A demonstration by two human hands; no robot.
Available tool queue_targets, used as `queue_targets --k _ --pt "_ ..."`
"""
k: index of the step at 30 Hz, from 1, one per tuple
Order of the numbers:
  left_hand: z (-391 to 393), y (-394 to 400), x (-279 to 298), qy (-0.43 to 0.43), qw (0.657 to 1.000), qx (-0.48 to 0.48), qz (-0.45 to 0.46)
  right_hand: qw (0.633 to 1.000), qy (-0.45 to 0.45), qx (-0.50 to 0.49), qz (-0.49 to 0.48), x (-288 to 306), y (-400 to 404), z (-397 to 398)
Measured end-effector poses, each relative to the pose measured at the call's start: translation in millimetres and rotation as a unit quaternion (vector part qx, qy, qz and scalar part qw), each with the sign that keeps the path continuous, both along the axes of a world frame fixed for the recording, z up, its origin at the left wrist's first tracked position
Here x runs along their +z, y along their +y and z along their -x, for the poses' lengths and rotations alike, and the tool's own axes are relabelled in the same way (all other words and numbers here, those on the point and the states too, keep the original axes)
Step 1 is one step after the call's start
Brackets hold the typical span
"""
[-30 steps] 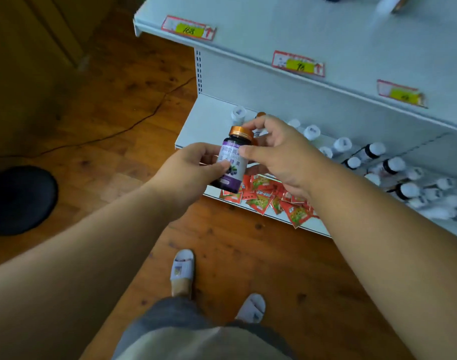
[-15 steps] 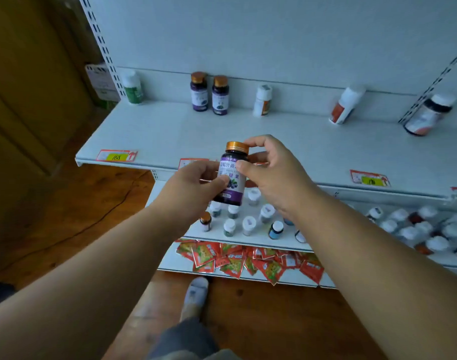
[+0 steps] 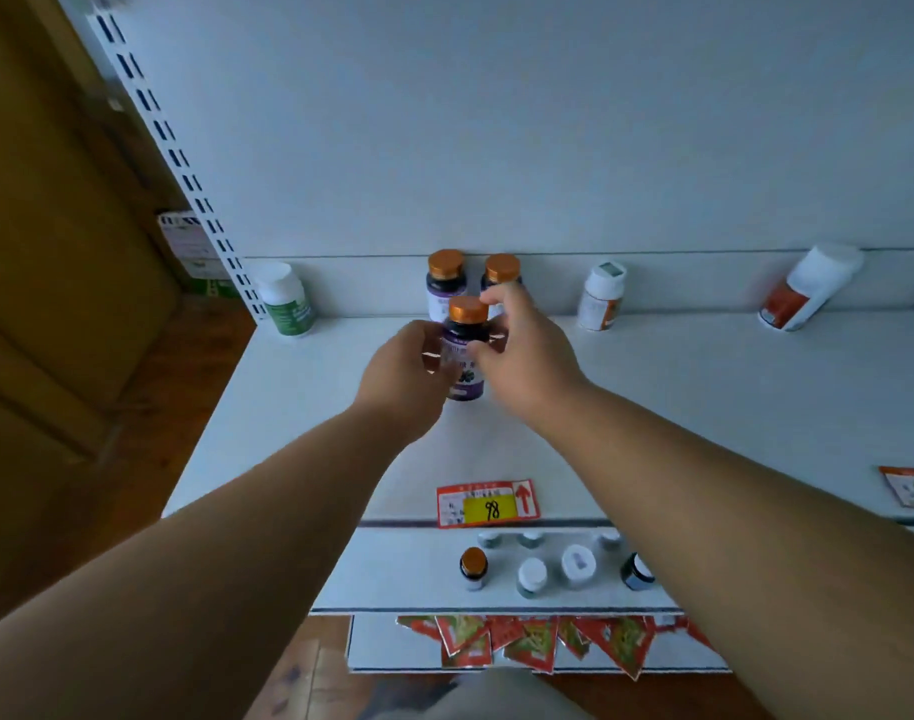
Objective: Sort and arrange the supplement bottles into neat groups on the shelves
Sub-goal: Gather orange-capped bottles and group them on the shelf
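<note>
Both hands meet over the white metal shelf [image 3: 704, 397], closed around 1 dark purple bottle with a copper-coloured screw cap [image 3: 464, 350]. The left hand [image 3: 403, 376] wraps its fingers round the bottle's left side, over the pale label, while the right hand [image 3: 527, 356] pinches the right side between thumb and curled fingers, its fingertips reaching up near the cap. The bottle stands upright between them; whether its base touches the shelf I cannot tell, since the left hand hides part of the bottom edge. Just behind the hands, against the back panel, stand 2 matching purple bottles with copper caps [image 3: 446, 283], side by side, the right one partly hidden by the right hand's fingers. Well to the left of the left hand is a white bottle with a green label [image 3: 286, 299], upright near the slotted upright post. To the right of the right hand stands a white bottle with an orange label [image 3: 602, 297], and far beyond it a larger white and orange bottle [image 3: 803, 291] leans tilted against the back panel. Nearer the person than the hands, on the shelf's front edge, is a red and yellow price tag marked 98 [image 3: 488, 504]. Below that, between the forearms, a lower shelf [image 3: 392, 569] carries several small bottles with white, copper and dark caps [image 3: 533, 574], and under it hangs a row of red sachets [image 3: 533, 639].
</note>
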State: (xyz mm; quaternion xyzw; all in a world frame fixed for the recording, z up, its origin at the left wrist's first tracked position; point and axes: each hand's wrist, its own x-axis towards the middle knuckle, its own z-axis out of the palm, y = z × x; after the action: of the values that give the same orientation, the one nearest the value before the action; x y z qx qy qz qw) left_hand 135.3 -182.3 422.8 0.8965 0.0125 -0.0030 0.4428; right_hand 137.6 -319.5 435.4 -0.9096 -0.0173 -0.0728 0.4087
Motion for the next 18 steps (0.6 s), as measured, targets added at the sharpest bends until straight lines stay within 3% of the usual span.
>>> queue_targets --k 9,13,18 --pt "-53.0 19.9 -12.7 0.001 0.999 0.012 -0.032 0.995 -0.065 0.008 0.081 -17.3 27.8 -36.8" --pt "-29.7 30.6 -11.7 -0.002 0.998 0.044 -0.043 0.993 -0.061 -0.002 0.1 -14.0 27.0 -13.3" --pt "33.4 29.1 -2.9 -0.051 0.997 0.008 -0.053 0.992 -0.051 0.013 0.112 -3.4 21.0 39.5"
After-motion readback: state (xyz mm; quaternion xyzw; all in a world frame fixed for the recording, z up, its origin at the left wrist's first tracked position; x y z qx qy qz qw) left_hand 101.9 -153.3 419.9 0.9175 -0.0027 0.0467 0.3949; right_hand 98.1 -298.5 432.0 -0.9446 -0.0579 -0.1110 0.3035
